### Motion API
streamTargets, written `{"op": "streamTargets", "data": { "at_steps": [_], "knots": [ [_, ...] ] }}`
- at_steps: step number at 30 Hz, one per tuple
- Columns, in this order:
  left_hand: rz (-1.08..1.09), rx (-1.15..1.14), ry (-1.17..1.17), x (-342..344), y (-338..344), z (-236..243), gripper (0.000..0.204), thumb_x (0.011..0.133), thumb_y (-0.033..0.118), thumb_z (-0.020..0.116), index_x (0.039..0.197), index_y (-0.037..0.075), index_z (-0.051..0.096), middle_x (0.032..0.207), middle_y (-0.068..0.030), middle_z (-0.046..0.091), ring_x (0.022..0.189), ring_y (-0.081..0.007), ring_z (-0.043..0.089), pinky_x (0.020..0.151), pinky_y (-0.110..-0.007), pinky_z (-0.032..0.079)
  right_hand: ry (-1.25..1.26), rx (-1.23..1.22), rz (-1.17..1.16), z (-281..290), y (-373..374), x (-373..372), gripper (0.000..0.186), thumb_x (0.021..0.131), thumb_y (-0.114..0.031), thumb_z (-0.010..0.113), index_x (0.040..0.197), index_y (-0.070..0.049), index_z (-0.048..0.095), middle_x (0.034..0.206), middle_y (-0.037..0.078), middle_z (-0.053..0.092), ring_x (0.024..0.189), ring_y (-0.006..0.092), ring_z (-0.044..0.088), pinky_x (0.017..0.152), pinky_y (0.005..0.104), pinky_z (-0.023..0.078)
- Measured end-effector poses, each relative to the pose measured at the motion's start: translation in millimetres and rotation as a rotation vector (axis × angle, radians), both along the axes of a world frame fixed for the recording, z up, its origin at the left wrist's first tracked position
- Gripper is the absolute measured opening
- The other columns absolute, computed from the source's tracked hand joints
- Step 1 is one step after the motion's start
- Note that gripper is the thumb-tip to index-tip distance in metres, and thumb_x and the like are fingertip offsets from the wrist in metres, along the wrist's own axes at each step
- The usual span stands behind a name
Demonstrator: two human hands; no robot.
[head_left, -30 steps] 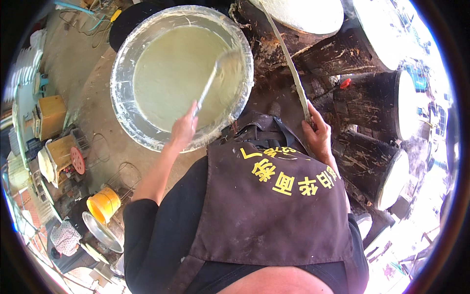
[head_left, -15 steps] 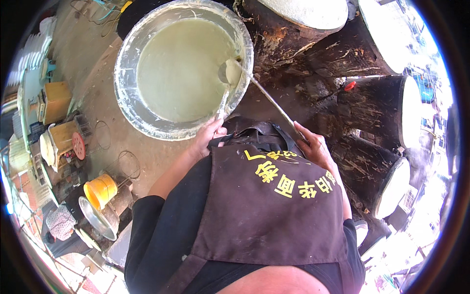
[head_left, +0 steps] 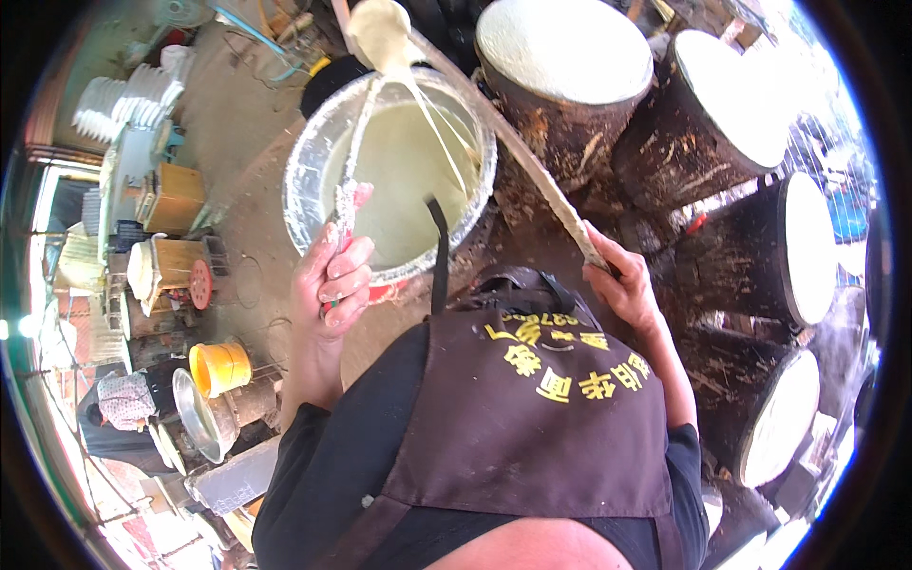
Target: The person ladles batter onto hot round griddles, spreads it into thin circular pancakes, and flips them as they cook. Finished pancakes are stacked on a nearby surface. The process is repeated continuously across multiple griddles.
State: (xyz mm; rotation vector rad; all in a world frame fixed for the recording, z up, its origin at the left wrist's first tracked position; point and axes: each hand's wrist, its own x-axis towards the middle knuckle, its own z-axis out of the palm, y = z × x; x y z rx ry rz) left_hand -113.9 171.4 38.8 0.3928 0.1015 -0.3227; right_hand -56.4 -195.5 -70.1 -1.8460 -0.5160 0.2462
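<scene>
Batter, pale yellow-green, fills the wide metal basin (head_left: pixel 306 161) that sits at about twelve o'clock from the person, just ahead of the brown apron (head_left: pixel 532 418) with yellow lettering. The left hand (head_left: pixel 334 271) is at eleven o'clock over the basin's near rim, its fingers (head_left: pixel 348 285) curled tight around a batter-smeared stick (head_left: pixel 353 161) that rises toward the top edge of the view. The right hand (head_left: pixel 622 285) is at one o'clock, its fingers closed around the near end of a long wooden handle (head_left: pixel 532 176) that slants up and left across the basin. At the far end of that handle a ladle (head_left: pixel 378 33) heaped with batter is lifted above the basin's far rim, and thin strands of batter run from it down into the basin. From one to four o'clock stand dark, batter-streaked round drums (head_left: pixel 665 161), each capped with a pale flat top. At nine o'clock, well apart from the hands, a yellow bucket (head_left: pixel 220 368) sits on the ground beside a shiny metal bowl (head_left: pixel 195 418), with wooden boxes (head_left: pixel 171 199) and a stack of white plates (head_left: pixel 100 109) farther off toward ten o'clock.
</scene>
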Motion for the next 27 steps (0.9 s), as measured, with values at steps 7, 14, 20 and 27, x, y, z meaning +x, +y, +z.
{"op": "streamTargets", "data": {
  "at_steps": [7,14,20,27],
  "knots": [
    [0.328,0.548,-0.135,-12,-16,24,0.048,0.101,0.015,0.041,0.146,0.027,0.026,0.07,-0.0002,0.042,0.045,-0.0039,0.036,0.03,-0.016,0.036,0.278,0.004,0.086,13,7,7,0.056,0.083,-0.003,0.059,0.137,-0.012,0.049,0.069,0.0,0.058,0.051,0.0048,0.048,0.048,0.0223,0.042],
    [0.28,0.451,0.164,-4,-22,-31,0.035,0.101,0.016,0.042,0.135,0.023,0.038,0.07,0.0001,0.043,0.046,-0.0045,0.038,0.031,-0.018,0.034,0.493,0.225,0.172,47,60,26,0.056,0.085,-0.005,0.054,0.14,-0.009,0.045,0.065,0.002,0.056,0.049,0.0057,0.049,0.044,0.0253,0.042],
    [0.134,0.334,0.251,7,-9,-50,0.028,0.102,0.017,0.041,0.129,0.022,0.041,0.069,-0.0002,0.042,0.045,-0.0046,0.038,0.031,-0.019,0.034,-0.408,-0.222,-0.055,-5,78,36,0.054,0.082,-0.001,0.059,0.135,-0.008,0.05,0.091,0.019,0.068,0.075,0.0298,0.068,0.066,0.034,0.053],
    [-0.158,0.205,0.287,44,12,-51,0.035,0.101,0.014,0.039,0.135,0.02,0.04,0.069,-0.0005,0.037,0.045,-0.0063,0.035,0.03,-0.019,0.034,0.118,-0.326,-0.181,-20,39,9,0.051,0.079,-0.005,0.065,0.129,-0.014,0.056,0.097,0.021,0.068,0.088,0.0236,0.069,0.08,0.032,0.052]
  ]
}}
